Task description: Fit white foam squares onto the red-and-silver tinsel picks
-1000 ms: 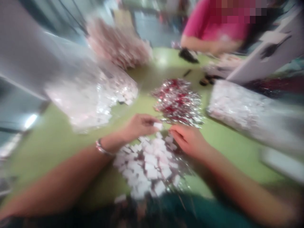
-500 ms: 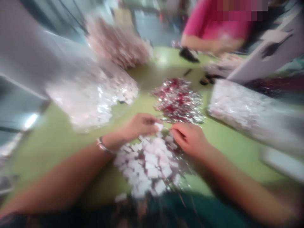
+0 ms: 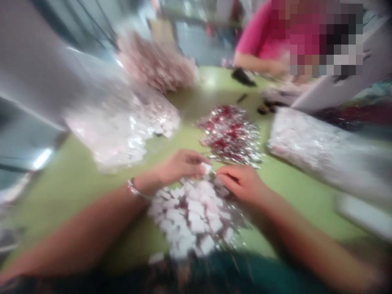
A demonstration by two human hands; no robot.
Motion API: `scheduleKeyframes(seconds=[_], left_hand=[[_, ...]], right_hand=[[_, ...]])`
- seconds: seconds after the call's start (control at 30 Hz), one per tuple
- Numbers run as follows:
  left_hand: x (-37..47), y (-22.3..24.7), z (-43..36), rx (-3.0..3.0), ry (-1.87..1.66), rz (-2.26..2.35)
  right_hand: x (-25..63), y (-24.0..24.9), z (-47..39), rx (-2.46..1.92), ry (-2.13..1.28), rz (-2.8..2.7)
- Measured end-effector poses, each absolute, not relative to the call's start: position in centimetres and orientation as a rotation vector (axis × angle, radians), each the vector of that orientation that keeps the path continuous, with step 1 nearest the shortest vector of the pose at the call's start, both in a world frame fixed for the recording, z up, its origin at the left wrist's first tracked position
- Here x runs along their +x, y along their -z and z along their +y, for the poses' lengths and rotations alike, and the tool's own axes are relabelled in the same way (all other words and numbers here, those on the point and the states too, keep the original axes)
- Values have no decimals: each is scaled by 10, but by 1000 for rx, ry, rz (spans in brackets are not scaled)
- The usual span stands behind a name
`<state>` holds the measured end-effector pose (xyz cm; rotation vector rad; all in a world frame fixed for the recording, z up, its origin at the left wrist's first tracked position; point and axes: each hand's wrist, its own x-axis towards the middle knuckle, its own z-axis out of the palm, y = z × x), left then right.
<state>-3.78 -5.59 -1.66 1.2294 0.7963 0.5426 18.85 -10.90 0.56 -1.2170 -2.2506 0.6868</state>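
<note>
My left hand [image 3: 182,165] pinches a small white card [image 3: 206,167] between thumb and fingers. Close to its right, my right hand [image 3: 240,179] has its fingers pressed together near the card's edge; whatever they hold is too small and blurred to make out. Below both hands lies a loose pile of small white cards [image 3: 196,216], with thin shiny strands at its right side. Just beyond the hands is a heap of red and silver shiny pieces [image 3: 231,132].
Clear plastic bags of white pieces lie at the left [image 3: 119,130] and right [image 3: 309,141] of the green table [image 3: 101,208]. A pink bundle [image 3: 159,63] stands at the back. Across the table sits a person in pink [image 3: 254,38].
My right hand has come slightly closer to the card in my left hand. The view has shifted a little, so the objects appear slightly lower.
</note>
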Motion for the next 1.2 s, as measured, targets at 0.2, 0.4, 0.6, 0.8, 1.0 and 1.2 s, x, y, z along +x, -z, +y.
scheduleKeyframes(seconds=[0.2,0.4,0.6,0.8,1.0,1.2], left_hand=[[-28,14,-56,1279,-582,789],[-18,6,-52,1383,-690,934],[-16,17,-53,1470,-705,961],[-15,21,-55,1709,-810,963],[-23,11,-52,1624,-748,795],[-21,12,-53,1420,-695,768]], right_hand=[[185,3,-100,-1336,-492,-2228],[179,11,-87,-1427,-275,-2203],[177,19,-86,-1380,-201,-2252],[177,22,-83,-1438,-523,-2018],[174,11,-87,-1416,-722,-1965],[172,12,-95,-1354,-494,-2027]])
